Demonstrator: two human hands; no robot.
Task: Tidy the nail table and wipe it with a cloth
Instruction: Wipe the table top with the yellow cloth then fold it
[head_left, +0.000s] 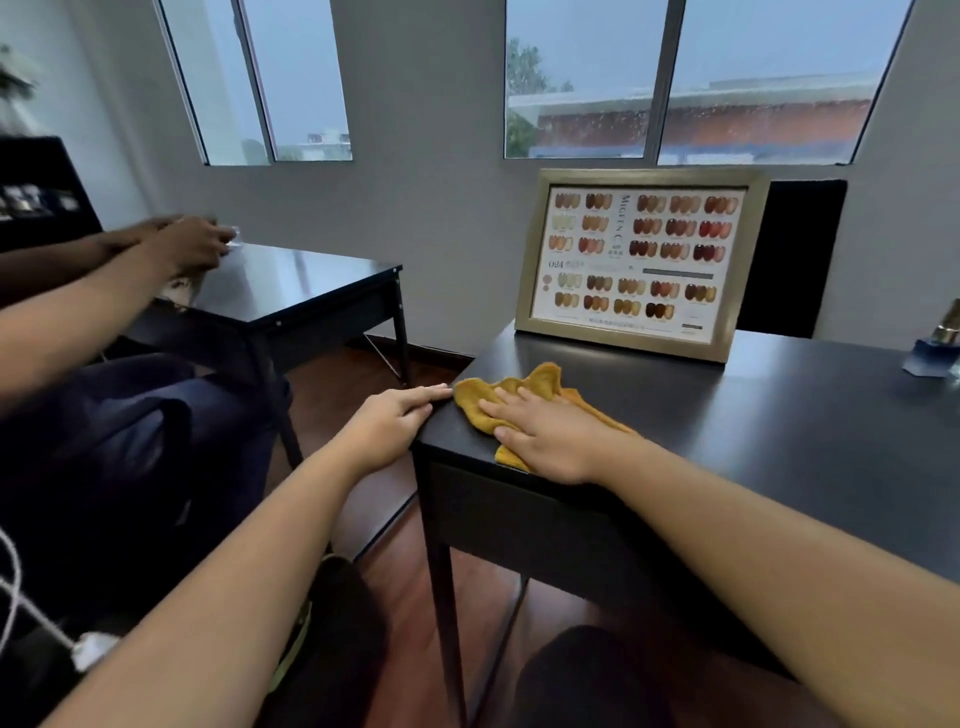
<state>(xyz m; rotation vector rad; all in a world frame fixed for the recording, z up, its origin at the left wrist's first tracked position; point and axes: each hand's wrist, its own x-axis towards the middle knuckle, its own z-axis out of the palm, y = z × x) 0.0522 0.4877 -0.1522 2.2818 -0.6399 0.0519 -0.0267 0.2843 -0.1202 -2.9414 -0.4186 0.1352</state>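
A crumpled mustard-yellow cloth (524, 391) lies on the near left corner of the black nail table (753, 415). My right hand (550, 439) is pressed flat on the cloth, fingers spread and pointing left. My left hand (395, 421) rests along the table's left edge, fingers straight, touching the corner just beside the cloth and holding nothing. A framed nail-colour chart (639, 260) stands upright at the back of the table, leaning against the wall.
A small blue-and-gold bottle (935, 348) stands at the table's far right edge. Another person's arms and hands (182, 244) work at a second black table (311, 280) to the left. A white cable (31, 613) hangs at the lower left. Wooden floor lies below.
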